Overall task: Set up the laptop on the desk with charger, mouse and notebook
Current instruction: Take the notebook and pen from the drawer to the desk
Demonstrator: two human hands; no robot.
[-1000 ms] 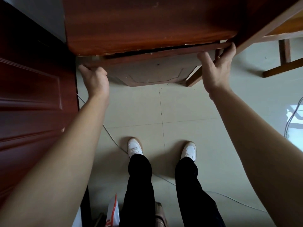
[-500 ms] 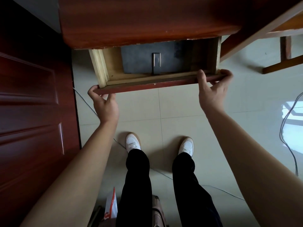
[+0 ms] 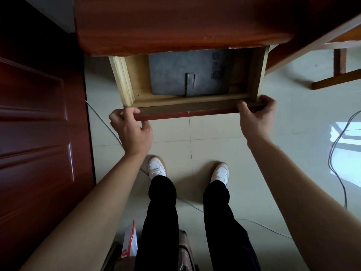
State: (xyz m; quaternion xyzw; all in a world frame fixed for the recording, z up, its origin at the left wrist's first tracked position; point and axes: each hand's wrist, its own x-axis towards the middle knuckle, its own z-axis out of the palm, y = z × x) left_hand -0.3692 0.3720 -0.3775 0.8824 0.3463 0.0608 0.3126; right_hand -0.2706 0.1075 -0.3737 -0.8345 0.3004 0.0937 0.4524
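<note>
Drawer point(image 3: 195, 112), left hand point(image 3: 131, 132), right hand point(image 3: 256, 118) seemingly gripping

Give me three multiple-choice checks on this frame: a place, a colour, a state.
1. Where does the grey flat case lie? A on the floor; B inside the drawer; C on the desk top.
2. What colour are the shoes? A white; B black; C red.
3. How is the drawer? A pushed shut; B pulled out, gripped at its front; C lying on the floor.
Answers: 1 B, the case rests on the drawer's bottom. 2 A, both shoes show white below black trousers. 3 B, the left hand and right hand grip its front rail, and its inside is exposed.
</note>
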